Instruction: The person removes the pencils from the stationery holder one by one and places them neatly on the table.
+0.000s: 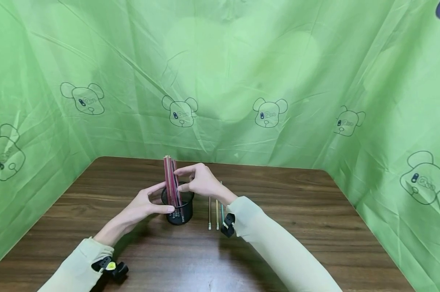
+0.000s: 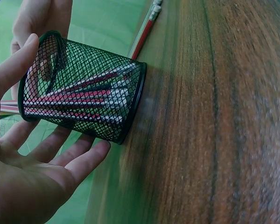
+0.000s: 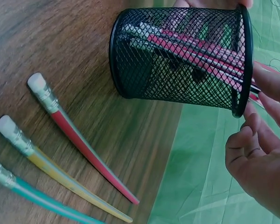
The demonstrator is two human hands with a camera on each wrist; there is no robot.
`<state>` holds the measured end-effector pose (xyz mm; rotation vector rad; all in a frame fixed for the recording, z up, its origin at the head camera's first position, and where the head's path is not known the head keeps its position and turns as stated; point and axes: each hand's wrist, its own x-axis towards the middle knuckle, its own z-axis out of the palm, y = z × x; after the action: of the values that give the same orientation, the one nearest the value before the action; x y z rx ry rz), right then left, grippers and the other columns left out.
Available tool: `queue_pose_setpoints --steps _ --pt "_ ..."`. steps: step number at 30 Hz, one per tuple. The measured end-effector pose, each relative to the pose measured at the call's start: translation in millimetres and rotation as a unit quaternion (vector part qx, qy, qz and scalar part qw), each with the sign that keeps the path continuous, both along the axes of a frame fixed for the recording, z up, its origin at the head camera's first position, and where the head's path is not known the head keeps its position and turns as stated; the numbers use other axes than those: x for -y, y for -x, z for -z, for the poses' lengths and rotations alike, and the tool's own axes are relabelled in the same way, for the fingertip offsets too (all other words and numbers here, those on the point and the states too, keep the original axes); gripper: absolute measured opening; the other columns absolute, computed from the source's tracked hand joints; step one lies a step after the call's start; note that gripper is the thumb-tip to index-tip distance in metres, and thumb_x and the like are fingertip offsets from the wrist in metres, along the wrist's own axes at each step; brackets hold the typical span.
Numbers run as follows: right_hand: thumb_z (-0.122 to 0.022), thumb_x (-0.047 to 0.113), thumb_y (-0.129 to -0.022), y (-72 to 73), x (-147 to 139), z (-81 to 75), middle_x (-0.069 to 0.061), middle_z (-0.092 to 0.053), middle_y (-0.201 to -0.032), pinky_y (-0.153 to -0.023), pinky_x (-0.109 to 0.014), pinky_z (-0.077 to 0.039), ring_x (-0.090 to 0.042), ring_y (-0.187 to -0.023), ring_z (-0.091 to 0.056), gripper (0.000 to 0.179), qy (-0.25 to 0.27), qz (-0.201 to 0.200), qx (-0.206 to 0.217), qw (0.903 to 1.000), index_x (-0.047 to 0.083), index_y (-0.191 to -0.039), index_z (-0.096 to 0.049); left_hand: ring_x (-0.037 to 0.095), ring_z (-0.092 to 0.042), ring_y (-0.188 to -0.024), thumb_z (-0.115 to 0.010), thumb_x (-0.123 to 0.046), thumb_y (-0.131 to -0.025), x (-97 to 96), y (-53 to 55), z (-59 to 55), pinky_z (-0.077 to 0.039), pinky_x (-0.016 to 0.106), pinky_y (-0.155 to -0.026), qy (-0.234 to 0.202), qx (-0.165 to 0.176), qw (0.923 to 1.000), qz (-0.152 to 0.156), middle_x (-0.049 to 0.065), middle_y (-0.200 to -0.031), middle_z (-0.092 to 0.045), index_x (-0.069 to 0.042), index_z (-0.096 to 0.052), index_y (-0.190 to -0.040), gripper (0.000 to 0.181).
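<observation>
A black mesh pencil cup stands upright on the table, with several pink-and-white striped pencils in it, their eraser ends down. My left hand holds the cup from the left, thumb at the rim and fingers spread round the far side. Over the rim, my right hand pinches at the pencils between thumb and fingers; how many it grips is hidden. Right of the cup lie three pencils with white erasers: a red one, a yellow one and a teal one.
The brown wood-grain table reaches back to a green curtain with bear drawings, which encloses the far side and both flanks. A black device is strapped to the left wrist and another to the right.
</observation>
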<state>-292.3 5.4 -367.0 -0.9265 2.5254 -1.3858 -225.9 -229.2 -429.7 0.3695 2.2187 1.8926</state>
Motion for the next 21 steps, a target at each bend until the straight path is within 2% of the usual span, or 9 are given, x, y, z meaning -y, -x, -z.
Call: queue_pose_setpoints --steps 6,13,15,17,20,21 --pt "-0.091 0.01 -0.081 1.7 3.1 3.4 0.003 -0.077 -0.11 -0.052 -0.026 -0.036 -0.008 -0.054 -0.042 0.048 -0.008 0.018 -0.001 0.9998 0.017 -0.127 -0.078 0.04 -0.055 -0.135 -0.085 -0.015 -0.089 -1.2 0.5 0.1 -0.048 0.036 -0.101 -0.001 -0.004 1.0 0.002 0.022 -0.151 -0.054 -0.009 -0.035 -0.165 0.091" --pt "-0.09 0.009 -0.082 1.6 0.2 5.7 0.003 -0.077 -0.114 -0.054 -0.026 -0.041 -0.01 -0.06 -0.051 0.049 0.009 0.022 0.006 0.9997 0.016 -0.128 -0.078 0.041 -0.054 -0.136 -0.086 -0.017 -0.089 0.0 -1.2 -0.7 -0.047 0.037 -0.102 0.006 -0.004 1.0 0.001 0.023 -0.152 -0.053 -0.009 -0.035 -0.165 0.092" --pt "-0.09 0.009 -0.082 1.7 -0.9 6.5 0.002 -0.077 -0.114 -0.06 -0.026 -0.046 -0.011 -0.069 -0.06 0.05 0.013 0.016 0.01 0.9997 0.015 -0.13 -0.077 0.04 -0.055 -0.135 -0.086 -0.017 -0.089 0.6 -1.3 -0.9 -0.047 0.038 -0.103 0.007 -0.004 1.0 0.0 0.022 -0.151 -0.053 -0.01 -0.035 -0.165 0.091" --pt "-0.09 0.008 -0.083 1.8 -2.3 7.4 0.001 -0.078 -0.114 -0.071 -0.026 -0.051 -0.013 -0.084 -0.069 0.052 0.016 0.009 0.013 0.9997 0.012 -0.132 -0.075 0.04 -0.055 -0.135 -0.086 -0.017 -0.089 0.8 -1.1 -0.8 -0.046 0.039 -0.103 0.007 -0.004 1.0 0.0 0.022 -0.152 -0.053 -0.01 -0.035 -0.165 0.091" --pt "-0.09 0.007 -0.083 1.2 -3.7 9.1 -0.002 -0.078 -0.115 -0.085 -0.027 -0.054 -0.016 -0.105 -0.073 0.053 0.014 -0.001 0.015 0.9998 0.01 -0.134 -0.074 0.039 -0.056 -0.135 -0.086 -0.017 -0.089 0.8 -1.1 -0.3 -0.046 0.04 -0.104 0.008 -0.002 1.0 -0.001 0.022 -0.152 -0.053 -0.01 -0.036 -0.165 0.091" --pt "-0.09 0.007 -0.083 0.6 -4.1 9.5 -0.002 -0.078 -0.116 -0.086 -0.028 -0.054 -0.017 -0.107 -0.073 0.053 0.012 -0.002 0.016 0.9998 0.01 -0.134 -0.074 0.039 -0.056 -0.134 -0.085 -0.017 -0.089 0.6 -1.2 0.0 -0.045 0.04 -0.103 0.008 -0.002 1.0 -0.001 0.022 -0.152 -0.053 -0.01 -0.036 -0.164 0.09"
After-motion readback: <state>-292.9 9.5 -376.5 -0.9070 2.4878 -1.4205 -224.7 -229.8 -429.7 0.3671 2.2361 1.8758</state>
